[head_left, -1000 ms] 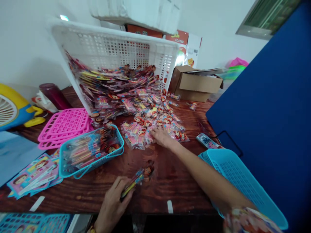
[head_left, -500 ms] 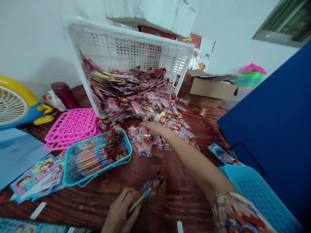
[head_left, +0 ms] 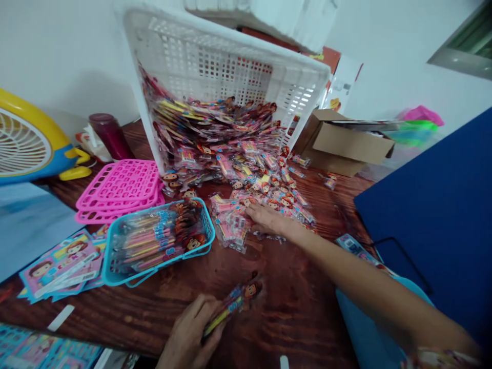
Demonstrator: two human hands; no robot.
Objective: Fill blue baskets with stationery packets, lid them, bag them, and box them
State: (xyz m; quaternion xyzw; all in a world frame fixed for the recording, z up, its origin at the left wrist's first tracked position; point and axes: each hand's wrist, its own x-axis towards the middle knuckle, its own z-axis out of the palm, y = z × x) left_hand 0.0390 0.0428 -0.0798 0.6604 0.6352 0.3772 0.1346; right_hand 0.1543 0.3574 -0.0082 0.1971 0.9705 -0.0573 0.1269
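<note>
My left hand (head_left: 192,328), low in the middle, is closed around a few clear-wrapped pencils (head_left: 228,310) with cartoon-head toppers pointing away from me. My right hand (head_left: 265,218) reaches in from the right and lies over the near side of a heap of small clear-wrapped packets (head_left: 265,177), its fingers stretched out and touching them. Just left of its fingertips is a smaller group of pink and yellow packets (head_left: 230,220). A blue basket (head_left: 209,225) to the left holds wrapped pencils with similar toppers.
Behind, a tipped white crate (head_left: 226,36) spills packets onto the wooden table. Pink lattice trays (head_left: 123,187), printed cards (head_left: 61,261) and a yellow-blue fan (head_left: 34,138) stand left. A cardboard box (head_left: 346,146), a blue panel (head_left: 430,205) and another blue basket (head_left: 361,323) are right.
My right hand has shifted right and slightly nearer across the packets, and its forearm sits lower. The view has turned a little left. My left hand keeps its grip on the pencils.
</note>
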